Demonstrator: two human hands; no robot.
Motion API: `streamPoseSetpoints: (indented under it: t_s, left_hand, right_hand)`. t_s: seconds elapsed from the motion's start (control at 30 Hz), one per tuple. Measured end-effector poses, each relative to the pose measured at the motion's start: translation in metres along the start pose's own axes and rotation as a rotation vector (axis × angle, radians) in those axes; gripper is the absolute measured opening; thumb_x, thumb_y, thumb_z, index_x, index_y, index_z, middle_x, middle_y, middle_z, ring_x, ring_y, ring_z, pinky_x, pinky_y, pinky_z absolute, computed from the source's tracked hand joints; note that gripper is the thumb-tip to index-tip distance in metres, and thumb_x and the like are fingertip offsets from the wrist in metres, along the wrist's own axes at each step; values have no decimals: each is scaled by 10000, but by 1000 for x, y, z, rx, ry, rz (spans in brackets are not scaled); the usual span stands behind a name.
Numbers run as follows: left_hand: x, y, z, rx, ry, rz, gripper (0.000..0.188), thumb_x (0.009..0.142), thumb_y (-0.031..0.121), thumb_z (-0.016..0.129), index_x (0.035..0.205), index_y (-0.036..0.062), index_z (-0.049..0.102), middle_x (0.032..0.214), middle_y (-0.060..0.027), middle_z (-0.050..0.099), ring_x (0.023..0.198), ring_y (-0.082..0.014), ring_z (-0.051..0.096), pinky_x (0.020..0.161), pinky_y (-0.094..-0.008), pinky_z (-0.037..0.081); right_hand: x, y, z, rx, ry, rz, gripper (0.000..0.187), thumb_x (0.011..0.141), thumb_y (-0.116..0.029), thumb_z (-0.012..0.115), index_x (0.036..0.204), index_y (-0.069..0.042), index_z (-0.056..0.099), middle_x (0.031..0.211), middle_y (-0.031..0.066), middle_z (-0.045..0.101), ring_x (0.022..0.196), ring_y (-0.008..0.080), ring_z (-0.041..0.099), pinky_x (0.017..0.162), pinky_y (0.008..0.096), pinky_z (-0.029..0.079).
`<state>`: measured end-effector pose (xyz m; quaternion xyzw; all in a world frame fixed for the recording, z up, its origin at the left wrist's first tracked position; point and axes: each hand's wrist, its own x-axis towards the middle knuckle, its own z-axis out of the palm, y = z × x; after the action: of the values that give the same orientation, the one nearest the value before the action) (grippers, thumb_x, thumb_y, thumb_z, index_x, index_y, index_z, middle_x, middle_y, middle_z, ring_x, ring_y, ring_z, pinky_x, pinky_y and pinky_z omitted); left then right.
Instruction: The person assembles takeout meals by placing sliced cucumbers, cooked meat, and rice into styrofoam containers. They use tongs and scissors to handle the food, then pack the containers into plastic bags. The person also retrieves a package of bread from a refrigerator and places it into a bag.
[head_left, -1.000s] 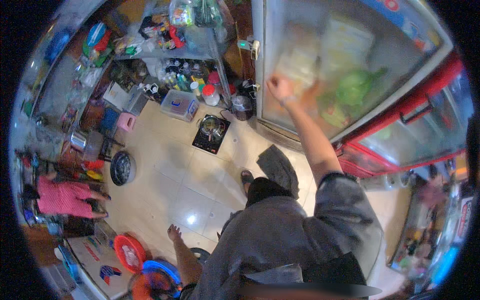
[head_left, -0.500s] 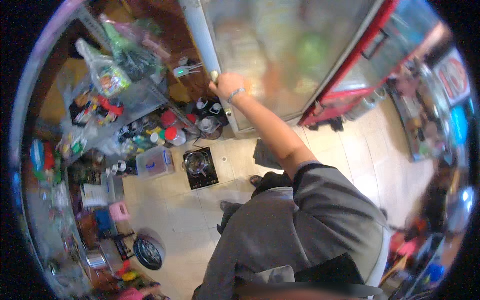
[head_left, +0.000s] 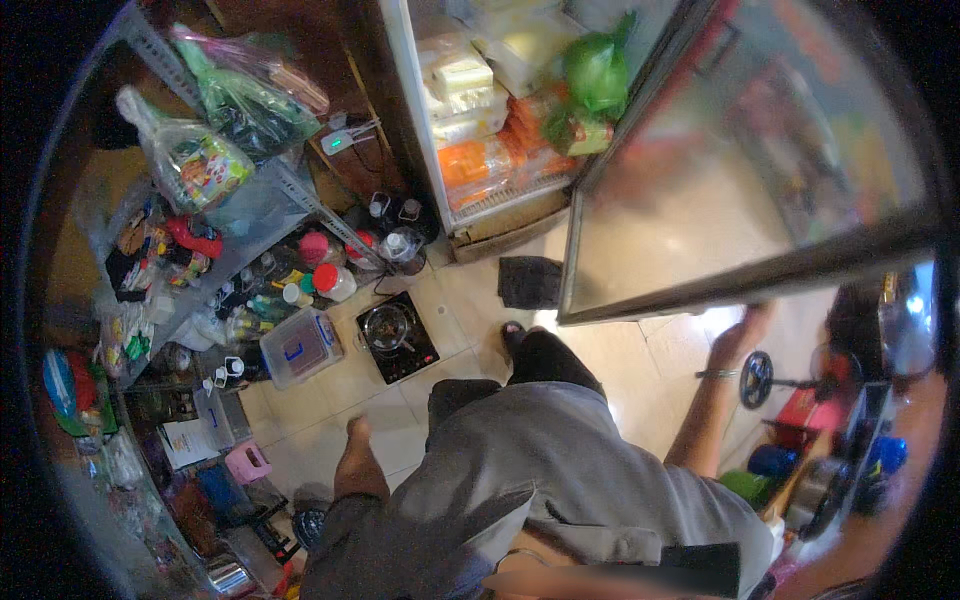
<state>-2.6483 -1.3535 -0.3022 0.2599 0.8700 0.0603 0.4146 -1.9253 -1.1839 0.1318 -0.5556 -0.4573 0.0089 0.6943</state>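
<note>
A glass-door refrigerator (head_left: 452,225) stands ahead with its door (head_left: 680,235) swung out to the right. Inside lie a green plastic bag (head_left: 597,75), orange packages (head_left: 475,162) and pale yellow-white packs (head_left: 463,80). My right hand (head_left: 742,335), with a bracelet at the wrist, is at the door's outer edge; its fingers curl against that edge and are partly hidden by it. My left hand (head_left: 357,430) hangs low over the floor to the left, away from any object; its fingers are too foreshortened to make out.
An induction cooktop (head_left: 397,340) with a glass-lidded pot sits on the tiled floor, beside a clear plastic box (head_left: 300,347) and a red-lidded jar (head_left: 334,282). Shelving on the left (head_left: 290,190) bears bagged goods. A pink stool (head_left: 247,462) stands lower left; a black hand wheel (head_left: 757,380) is near my right wrist.
The refrigerator door has swung from nearly closed to wide open, showing the food inside. My right hand has moved right with the door's edge. My left hand has come into view.
</note>
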Motion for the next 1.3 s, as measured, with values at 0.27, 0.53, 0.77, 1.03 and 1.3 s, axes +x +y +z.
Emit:
streamPoseSetpoints:
  t_s: [0.27, 0.53, 0.77, 1.03, 1.3]
  left_hand:
    - [50, 273, 97, -589, -542, 162, 312, 861, 359, 674, 1054, 126, 598, 836, -19, 635, 663, -139, 611, 518, -263, 441]
    - [15, 502, 207, -511, -628, 134, 403, 876, 399, 637, 1206, 184, 553, 1098, -24, 653, 917, -158, 650, 718, -334, 479]
    - [-3, 742, 269, -835, -689, 340, 314, 916, 272, 597, 1194, 125, 596, 1076, -25, 638, 945, -149, 618, 721, -288, 475]
    - [0, 866, 248, -1307, -375, 482, 169, 905, 123, 489, 1020, 47, 586, 880, -80, 622, 777, -186, 612, 666, -291, 514]
    - [-43, 877, 225, -1181, -579, 248, 257, 942, 232, 461, 1073, 65, 606, 960, -89, 662, 803, -222, 635, 748, -340, 519]
  right_hand:
    - [109, 56, -110, -104, 433, 163, 713, 941, -576, 337, 1294, 23, 495, 1230, 206, 581, 1081, 312, 592, 975, 443, 456]
    - [127, 73, 23, -330, 247, -61, 555, 960, -432, 413, 1270, 15, 521, 1226, 160, 591, 1107, 253, 573, 979, 394, 436]
    - [85, 295, 273, 126, -815, 912, 415, 956, -271, 525, 1254, 17, 534, 1150, 105, 637, 1042, 196, 607, 927, 331, 460]
    - [76, 358, 455, 662, -690, 881, 341, 924, -188, 569, 1231, -40, 566, 1136, 82, 615, 1051, 196, 578, 893, 307, 471]
    - [90, 311, 490, 542, -264, 1405, 172, 933, -206, 560, 1023, -64, 598, 962, 52, 629, 899, 148, 586, 783, 301, 467]
